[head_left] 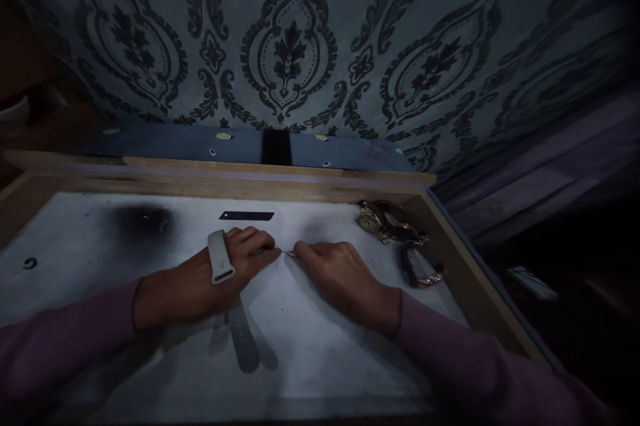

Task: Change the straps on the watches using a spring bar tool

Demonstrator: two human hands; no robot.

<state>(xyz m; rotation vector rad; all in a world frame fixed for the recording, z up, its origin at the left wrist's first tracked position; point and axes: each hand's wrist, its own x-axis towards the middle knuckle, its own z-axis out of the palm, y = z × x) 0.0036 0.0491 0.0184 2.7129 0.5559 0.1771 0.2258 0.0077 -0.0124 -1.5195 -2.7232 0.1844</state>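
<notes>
My left hand (240, 259) is closed in a pinch on a grey watch with a rubber-looking strap. One end of the grey strap (220, 258) with its loop lies over the back of the hand, while the longer end (243, 336) with small holes hangs below the palm. The watch's body is mostly hidden by the fingers. Facing it, my right hand (337, 273) is closed around a thin pointed metal tool (289, 253). Only its tip shows, touching or very close to the left fingertips, and its exact kind cannot be made out.
Several wristwatches (371, 221) lie at the box's right end. A dark snap-off knife blade (247, 216) rests behind my left hand. A small black curved piece (31, 264) sits far left. A wooden rim (220, 169) surrounds the white surface. Beyond stands a patterned wall (287, 33).
</notes>
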